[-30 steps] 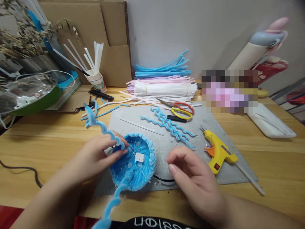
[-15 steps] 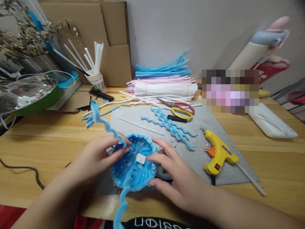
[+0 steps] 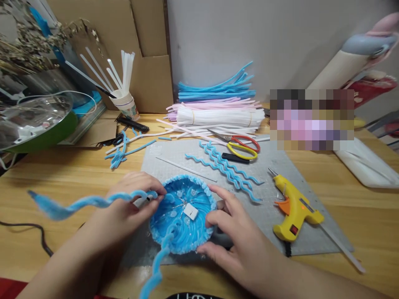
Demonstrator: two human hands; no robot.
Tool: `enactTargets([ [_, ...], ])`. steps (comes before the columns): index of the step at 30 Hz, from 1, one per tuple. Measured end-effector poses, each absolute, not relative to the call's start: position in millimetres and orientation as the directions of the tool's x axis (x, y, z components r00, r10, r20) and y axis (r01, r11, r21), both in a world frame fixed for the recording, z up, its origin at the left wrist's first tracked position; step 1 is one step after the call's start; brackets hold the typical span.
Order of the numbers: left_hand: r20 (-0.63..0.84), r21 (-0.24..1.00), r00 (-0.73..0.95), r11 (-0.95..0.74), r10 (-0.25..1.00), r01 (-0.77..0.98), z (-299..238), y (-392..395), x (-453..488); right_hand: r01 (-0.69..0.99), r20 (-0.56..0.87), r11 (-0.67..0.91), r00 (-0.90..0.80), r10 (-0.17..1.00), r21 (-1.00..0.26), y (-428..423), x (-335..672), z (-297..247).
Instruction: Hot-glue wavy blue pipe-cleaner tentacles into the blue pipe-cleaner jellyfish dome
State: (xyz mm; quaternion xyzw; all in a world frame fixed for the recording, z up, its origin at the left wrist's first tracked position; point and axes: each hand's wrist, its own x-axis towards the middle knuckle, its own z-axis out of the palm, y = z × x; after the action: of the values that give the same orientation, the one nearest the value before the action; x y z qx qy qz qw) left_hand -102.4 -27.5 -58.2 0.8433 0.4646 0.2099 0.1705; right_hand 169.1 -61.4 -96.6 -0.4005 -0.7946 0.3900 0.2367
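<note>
A bowl-shaped piece of blue pipe cleaners (image 3: 196, 238) faces me with its hollow side up. Inside it are a small white square block (image 3: 190, 211), thin wires and several clear round beads. At its left rim, my left hand (image 3: 126, 218) pinches a wavy blue pipe cleaner (image 3: 93, 202), whose free end stretches out to the left. My right hand (image 3: 241, 236) grips the bowl's right rim between thumb and fingers. Another wavy blue pipe cleaner (image 3: 156, 265) runs from the lower inside over the rim towards me.
Several wavy blue pipe cleaners (image 3: 229, 170) lie on the grey mat (image 3: 262, 216), near scissors (image 3: 243, 145) and a thin rod (image 3: 187, 169). A yellow glue gun (image 3: 296, 207) lies to the right. Bundled pipe cleaners (image 3: 218, 116) and a cup of glue sticks (image 3: 124, 106) stand behind.
The pipe cleaner in my left hand has swung down from upright to lying out leftward. The bowl sits slightly further right in view, and the right hand still holds its rim.
</note>
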Motion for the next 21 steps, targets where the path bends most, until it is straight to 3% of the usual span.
enactTargets([
  [13,0.206,0.474,0.454,-0.494,0.867,0.729,-53.2,-30.4,-96.8,0.461,0.244,0.574,-0.594,0.766,-0.677,-55.1,169.2,-103.3],
  [21,0.161,0.502,0.442,-0.459,0.882,0.733,-53.1,-30.1,-96.6,0.489,0.245,0.600,-0.609,0.754,-0.633,-51.6,170.6,-103.2],
])
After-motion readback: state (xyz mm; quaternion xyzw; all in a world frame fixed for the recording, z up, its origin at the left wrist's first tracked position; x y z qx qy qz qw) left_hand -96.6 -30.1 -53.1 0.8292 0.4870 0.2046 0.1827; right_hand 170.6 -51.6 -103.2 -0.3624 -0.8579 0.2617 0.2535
